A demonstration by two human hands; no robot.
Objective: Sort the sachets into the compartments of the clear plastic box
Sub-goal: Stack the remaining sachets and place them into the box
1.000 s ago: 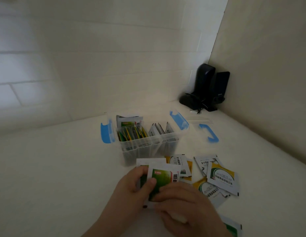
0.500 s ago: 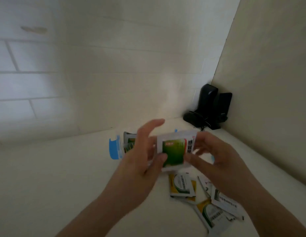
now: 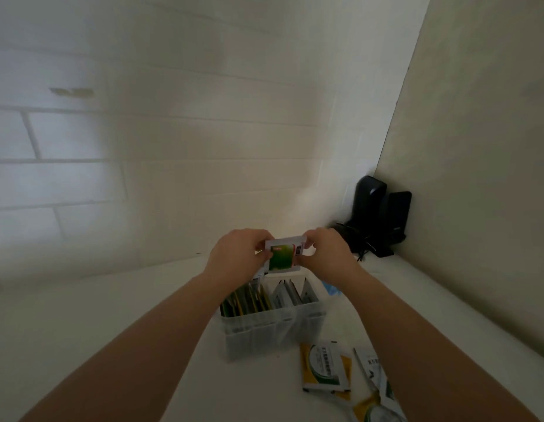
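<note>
A green and white sachet [image 3: 283, 256] is held upright above the far side of the clear plastic box [image 3: 273, 330]. My left hand [image 3: 237, 254] pinches its left edge and my right hand [image 3: 328, 254] pinches its right edge. The box stands on the white table and holds green and yellow sachets [image 3: 246, 301] in its left compartment and white sachets [image 3: 292, 292] in its right compartment. Loose yellow and white sachets [image 3: 324, 365] lie on the table in front of the box, to the right.
A black device with cables [image 3: 377, 217] stands in the far right corner. A blue box latch [image 3: 331, 289] shows behind my right forearm. A tiled wall runs behind the table and a plain wall [image 3: 477, 178] closes the right side.
Both hands lifted the green sachet off the table and carried it forward, from the loose pile to above the back of the box. The camera tilted upward.
</note>
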